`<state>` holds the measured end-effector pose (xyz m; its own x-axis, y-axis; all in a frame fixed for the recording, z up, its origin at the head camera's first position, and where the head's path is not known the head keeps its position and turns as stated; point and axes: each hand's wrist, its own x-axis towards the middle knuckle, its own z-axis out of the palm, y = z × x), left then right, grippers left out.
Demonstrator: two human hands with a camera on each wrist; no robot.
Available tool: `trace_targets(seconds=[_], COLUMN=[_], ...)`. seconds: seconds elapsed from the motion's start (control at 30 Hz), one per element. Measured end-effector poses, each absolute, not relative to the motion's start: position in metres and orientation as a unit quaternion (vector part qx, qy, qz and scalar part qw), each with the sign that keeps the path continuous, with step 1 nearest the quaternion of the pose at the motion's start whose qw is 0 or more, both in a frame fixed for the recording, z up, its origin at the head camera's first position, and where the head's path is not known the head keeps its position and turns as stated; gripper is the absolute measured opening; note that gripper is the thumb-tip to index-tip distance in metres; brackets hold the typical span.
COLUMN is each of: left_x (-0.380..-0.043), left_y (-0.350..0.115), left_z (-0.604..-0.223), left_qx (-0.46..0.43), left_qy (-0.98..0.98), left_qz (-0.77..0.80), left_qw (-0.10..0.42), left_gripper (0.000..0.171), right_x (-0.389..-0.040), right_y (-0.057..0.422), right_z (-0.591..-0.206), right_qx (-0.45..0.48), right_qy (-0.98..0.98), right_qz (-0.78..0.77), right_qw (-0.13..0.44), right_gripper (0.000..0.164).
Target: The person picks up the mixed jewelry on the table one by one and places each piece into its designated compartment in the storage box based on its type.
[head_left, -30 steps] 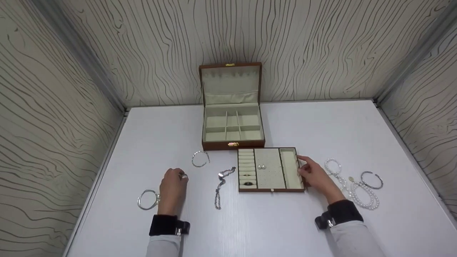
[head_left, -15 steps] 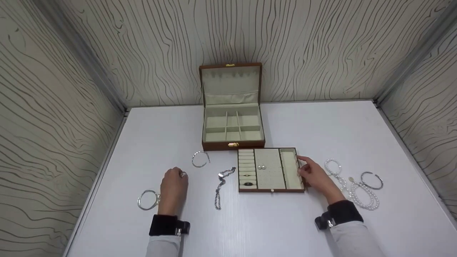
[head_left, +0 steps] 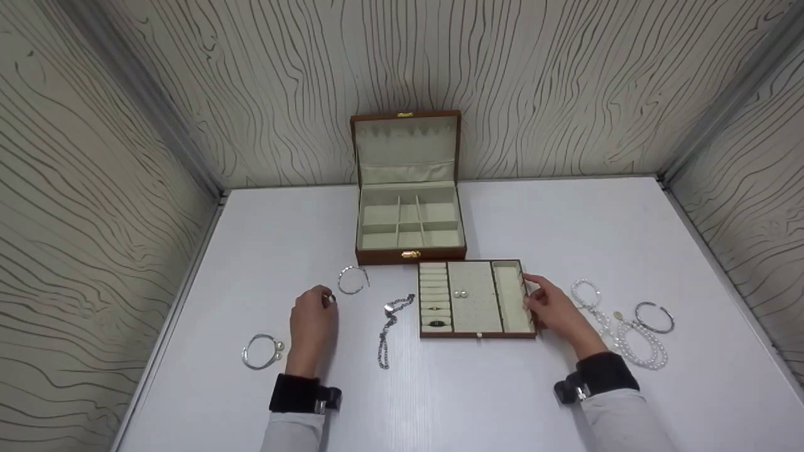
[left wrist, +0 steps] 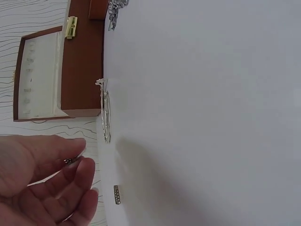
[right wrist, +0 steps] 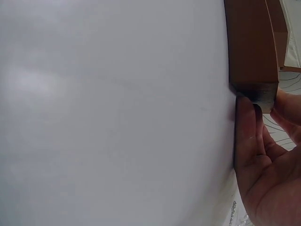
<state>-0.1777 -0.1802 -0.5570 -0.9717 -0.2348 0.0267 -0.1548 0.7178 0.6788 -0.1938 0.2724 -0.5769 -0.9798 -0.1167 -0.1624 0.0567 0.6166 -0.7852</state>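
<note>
My left hand [head_left: 312,323] is over the left part of the table, pinching a small silvery ring [left wrist: 71,160] between thumb and fingertips; the fingers cover part of it. A small studded piece [left wrist: 117,194] lies on the table beyond those fingers in the left wrist view. My right hand [head_left: 559,314] holds the right side of a brown jewelry tray [head_left: 471,317], thumb and fingers at its edge. Two rings [head_left: 436,323] sit in the tray's padded rows, and a pair of pearl studs [head_left: 460,294] is on its middle panel.
Behind the tray stands an open brown jewelry box [head_left: 370,256] with divided compartments. A silver chain [head_left: 386,333] lies left of the tray. Bracelets [head_left: 353,280] and a bangle with pearl ends [head_left: 259,351] are at left, pearl strands [head_left: 641,348] and a dark bangle [head_left: 653,317] at right.
My left hand has moved a little forward and to the right with the ring, uncovering the bangle's pearl ends. My right hand and the tray have stayed in place.
</note>
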Motion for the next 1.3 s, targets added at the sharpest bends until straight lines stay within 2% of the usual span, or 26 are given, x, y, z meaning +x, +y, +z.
trace_targets(seconds=[0.23,0.67,0.83,1.3], left_x=[-0.184,-0.190,-0.193,-0.199], left_y=[-0.173,-0.137,-0.119,-0.076], left_z=[-0.557,-0.556,-0.555,-0.562], left_qx=[0.069,0.008,-0.012,-0.120], left_qy=[-0.909,-0.876,-0.860,-0.880], left_qz=[-0.409,-0.482,-0.511,-0.459], left_qw=[0.049,0.021,0.016,0.026], left_gripper=[0.024,0.025,0.017,0.005], right_x=[-0.194,-0.193,-0.194,-0.194], right_y=[0.272,0.273,0.273,0.274], right_z=[-0.577,-0.575,-0.576,-0.578], right_qx=[-0.014,-0.021,-0.021,-0.023], right_qy=[0.895,0.897,0.896,0.893], right_qz=[-0.436,-0.432,-0.432,-0.440], right_qw=[0.097,0.097,0.099,0.098], right_gripper=[0.049,0.050,0.050,0.050])
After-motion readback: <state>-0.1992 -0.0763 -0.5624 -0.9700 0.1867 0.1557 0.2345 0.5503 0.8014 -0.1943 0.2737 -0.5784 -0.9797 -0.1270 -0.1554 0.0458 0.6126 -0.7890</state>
